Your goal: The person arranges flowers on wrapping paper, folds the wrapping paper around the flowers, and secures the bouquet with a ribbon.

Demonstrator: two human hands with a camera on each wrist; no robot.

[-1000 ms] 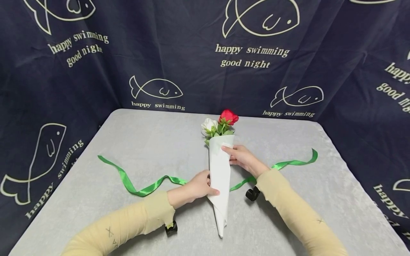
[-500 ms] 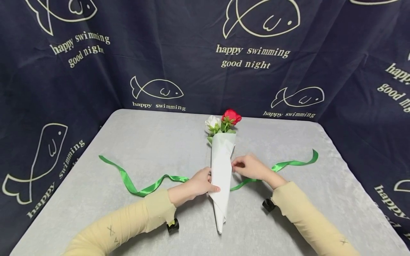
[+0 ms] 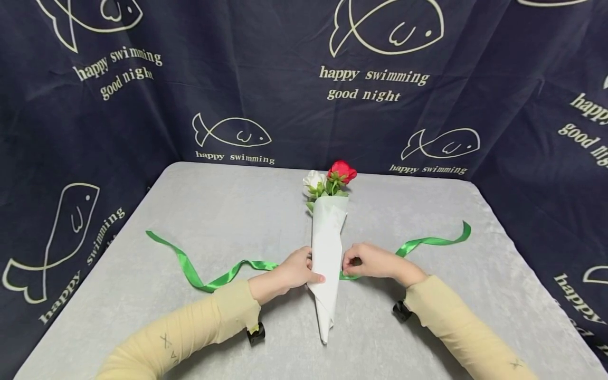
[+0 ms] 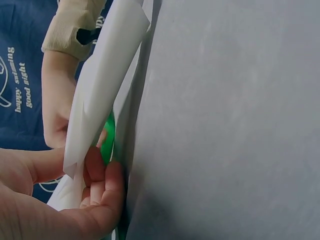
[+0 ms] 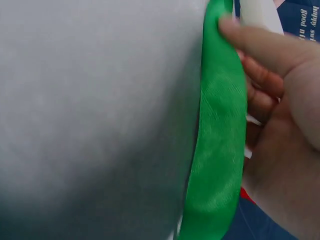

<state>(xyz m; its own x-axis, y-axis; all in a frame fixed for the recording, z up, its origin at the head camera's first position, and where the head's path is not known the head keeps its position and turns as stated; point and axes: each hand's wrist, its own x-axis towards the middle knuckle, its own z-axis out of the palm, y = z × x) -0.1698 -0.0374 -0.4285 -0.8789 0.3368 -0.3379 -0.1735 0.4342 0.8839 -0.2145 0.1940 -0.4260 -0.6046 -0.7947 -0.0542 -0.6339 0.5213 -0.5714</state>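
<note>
A bouquet wrapped in a white paper cone point(image 3: 326, 253) lies upright in the head view, with a white rose point(image 3: 314, 183) and a red rose point(image 3: 342, 172) at its top. My left hand point(image 3: 298, 268) grips the cone from the left, thumb over the paper and fingers curled beneath it. A green ribbon point(image 3: 214, 282) passes under the cone. On the cone's right, my right hand point(image 3: 372, 261) pinches the ribbon close to the paper. In the right wrist view the thumb lies over the green ribbon point(image 5: 220, 120); the index fingertip is hidden.
The grey cloth-covered table point(image 3: 228, 206) spreads on both sides of the bouquet. One ribbon end point(image 3: 464, 232) curls up at the right, the other point(image 3: 152, 235) lies at the left. A dark blue curtain point(image 3: 294, 105) with fish drawings hangs behind.
My right hand has left the upper edge of the paper and come down toward me to the ribbon, which has shifted slightly there. The left hand keeps its grip on the bouquet.
</note>
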